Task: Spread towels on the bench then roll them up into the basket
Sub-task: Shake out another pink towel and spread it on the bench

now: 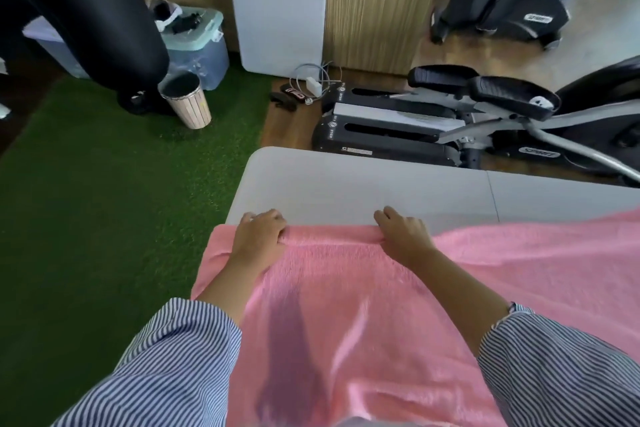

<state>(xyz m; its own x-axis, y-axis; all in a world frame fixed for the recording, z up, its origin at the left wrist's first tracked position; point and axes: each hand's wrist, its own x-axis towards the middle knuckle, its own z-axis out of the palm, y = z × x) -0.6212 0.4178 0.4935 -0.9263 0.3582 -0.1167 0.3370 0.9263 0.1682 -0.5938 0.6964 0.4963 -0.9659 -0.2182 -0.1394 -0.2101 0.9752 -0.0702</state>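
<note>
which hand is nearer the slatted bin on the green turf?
Left. The left hand grips the pink towel's far edge at the bench's left end, closest to the slatted bin. The right hand grips the same edge farther right.

A pale grey, matt plastic bench top (346,184) with a rounded far-left corner runs across the view; a thin seam crosses it toward the right. A pink, ribbed cloth towel (363,305) lies spread over its near part, hanging over the left edge, its far hem bunched into a low ridge. The far strip of the bench is bare. The bench stands where green artificial turf (104,218) meets brown wooden flooring (287,125).
</note>
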